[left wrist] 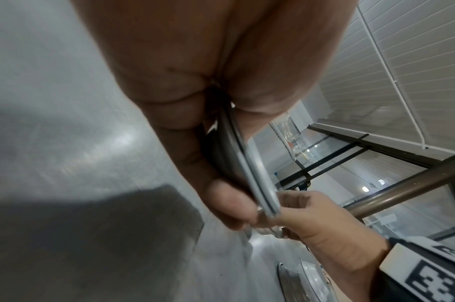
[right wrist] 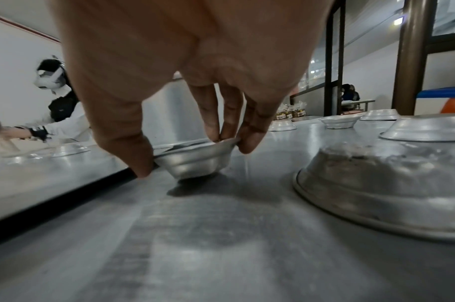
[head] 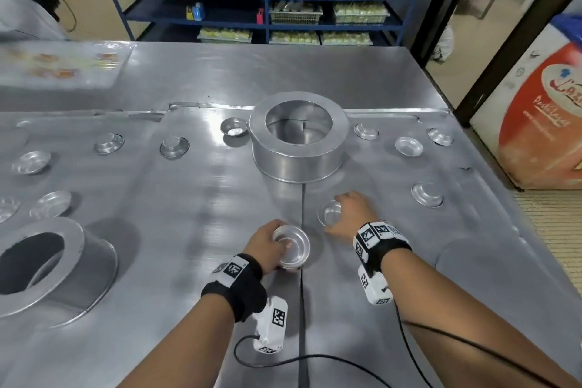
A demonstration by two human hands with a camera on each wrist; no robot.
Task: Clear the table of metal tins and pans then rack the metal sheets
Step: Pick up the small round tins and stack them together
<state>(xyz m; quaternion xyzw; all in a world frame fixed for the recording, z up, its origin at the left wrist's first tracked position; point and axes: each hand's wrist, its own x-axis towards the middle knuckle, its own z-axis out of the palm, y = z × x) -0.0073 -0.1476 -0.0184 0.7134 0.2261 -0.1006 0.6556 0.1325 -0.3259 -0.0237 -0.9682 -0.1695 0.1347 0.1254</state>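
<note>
Left hand clasps nested small round aluminium tins above the steel sheet table. Right hand pinches another upright small tin by its rim on the sheet. Risk: the thin rim slips from the fingertips, since the pinch is shallow.

On the freezer at far right, red script lettering is too cut off and blurred to read; the wrist bands carry only square black-and-white code marks, without legible words or numbers.
</note>
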